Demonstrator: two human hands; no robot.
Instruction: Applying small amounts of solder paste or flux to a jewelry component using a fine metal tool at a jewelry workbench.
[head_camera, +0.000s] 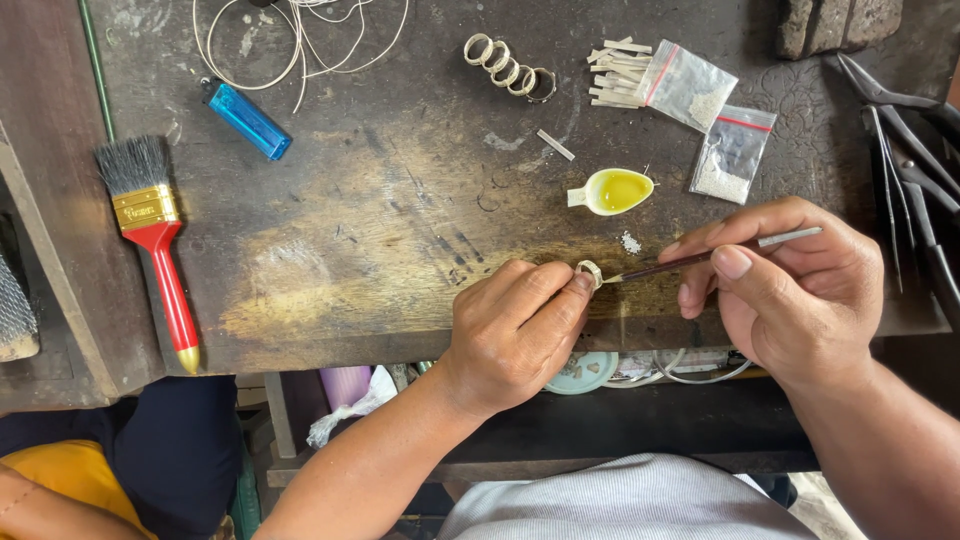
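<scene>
Holding a small silver ring (589, 272) between thumb and fingertip, the left hand (515, 330) keeps it just above the near edge of the dark, scratched wooden table (400, 200). The right hand (790, 290) pinches a thin brush (700, 257) like a pencil. This long stick lies sideways, and its tip points left and touches the ring. So the ring sits just left of the right hand, and both hands are close to it.

Just past the ring stands a little white spoon-shaped dish (612, 191) of shiny yellow liquid. Farther past it lie more rings (508, 68), flat pale strips (617, 72) and two clear bags (710, 120). Far left of the ring lie a red paintbrush (155, 240) and a blue lighter (247, 119).
</scene>
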